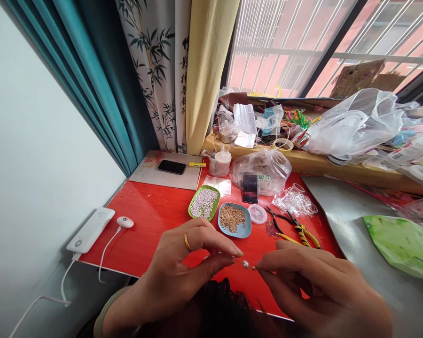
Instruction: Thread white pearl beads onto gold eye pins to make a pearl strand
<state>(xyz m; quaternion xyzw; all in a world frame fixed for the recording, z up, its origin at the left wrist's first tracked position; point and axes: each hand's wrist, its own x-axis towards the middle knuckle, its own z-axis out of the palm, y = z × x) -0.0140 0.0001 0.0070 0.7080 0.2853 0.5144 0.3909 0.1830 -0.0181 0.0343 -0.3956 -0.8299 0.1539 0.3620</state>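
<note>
1. The left hand (186,267) is pinching its thumb and forefinger narrowly together on one end of a thin wire (251,266) that is barely showing. A ring (187,241) is sitting on one of its fingers.
2. The right hand (324,291) is pinching the other end of the same wire, its fingertips closed small, just to the right of the left fingertips.
3. A small silvery bead (246,264) is sitting on the wire in the gap between the two pinches. It is lying nearer the left forefinger tip, almost touching it, and just apart from the right fingertips. The wire's long axis is running from hand to hand, dipping slightly toward the right hand.
4. Both hands are hovering over the near edge of the red tabletop (144,234).
5. Beyond the left fingertips, a blue dish (247,229) of gold beads is resting, with a green dish (192,212) of white beads just to its left. Pliers (296,230) are lying ahead of the right hand, well apart from the bead.
</note>
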